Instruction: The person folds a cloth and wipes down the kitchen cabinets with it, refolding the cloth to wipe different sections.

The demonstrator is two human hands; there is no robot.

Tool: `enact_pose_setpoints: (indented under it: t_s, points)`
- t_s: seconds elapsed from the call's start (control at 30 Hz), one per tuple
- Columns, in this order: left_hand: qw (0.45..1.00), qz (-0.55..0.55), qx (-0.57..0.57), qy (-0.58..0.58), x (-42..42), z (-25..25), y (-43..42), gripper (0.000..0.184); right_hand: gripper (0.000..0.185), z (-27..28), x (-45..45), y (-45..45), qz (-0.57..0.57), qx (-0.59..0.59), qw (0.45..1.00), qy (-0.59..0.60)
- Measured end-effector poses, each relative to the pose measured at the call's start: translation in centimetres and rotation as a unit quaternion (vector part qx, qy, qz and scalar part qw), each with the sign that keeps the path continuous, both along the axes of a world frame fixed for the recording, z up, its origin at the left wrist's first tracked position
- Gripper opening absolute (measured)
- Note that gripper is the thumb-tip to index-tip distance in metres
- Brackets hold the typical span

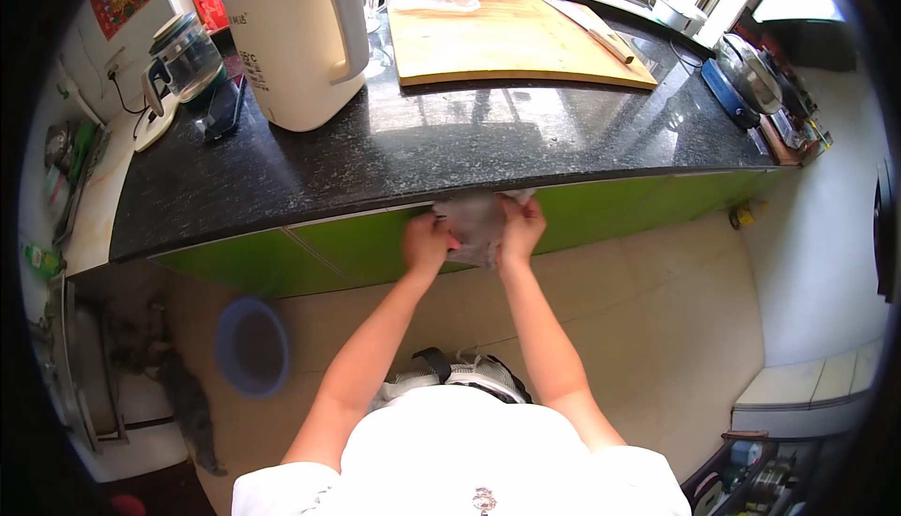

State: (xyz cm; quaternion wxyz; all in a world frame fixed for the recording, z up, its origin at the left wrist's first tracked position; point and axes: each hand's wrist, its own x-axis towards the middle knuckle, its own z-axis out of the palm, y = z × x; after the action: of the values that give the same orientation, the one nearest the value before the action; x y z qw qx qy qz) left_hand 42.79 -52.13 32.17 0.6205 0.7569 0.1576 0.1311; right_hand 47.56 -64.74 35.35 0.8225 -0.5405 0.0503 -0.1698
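Observation:
A crumpled greyish cloth [474, 220] is stretched between my two hands, just below the front edge of the dark stone counter [310, 173] and before the green cabinet fronts [601, 215]. My left hand [427, 244] grips its left side, where a small patch of pink or red shows by the fingers. On the other side, my right hand [520, 228] is closed on the cloth, and a lighter corner sticks out above the fingers. The cloth is slightly blurred.
On the counter stand a large white electric kettle [291, 56], a wooden cutting board [507, 42] with a knife [610, 42], a glass pot [186, 61] and a lidded pan [746, 79]. A blue basin [251, 345] and a grey cat [188, 403] are on the floor at left.

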Motion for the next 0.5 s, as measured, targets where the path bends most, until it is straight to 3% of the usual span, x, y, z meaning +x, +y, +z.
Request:
enact_pose_setpoints:
  t_s: [0.23, 0.5]
  points:
    - [0.992, -0.018, -0.127, 0.009, -0.5, 0.3, 0.9, 0.016, 0.016, -0.1, -0.7, 1.5, 0.038, 0.030, 0.999, 0.012]
    - [0.982, 0.162, -0.093, 0.001, -9.6, -0.6, 16.6, 0.019, 0.014, -1.5, -7.4, 16.5, 0.230, -0.019, 0.972, 0.053]
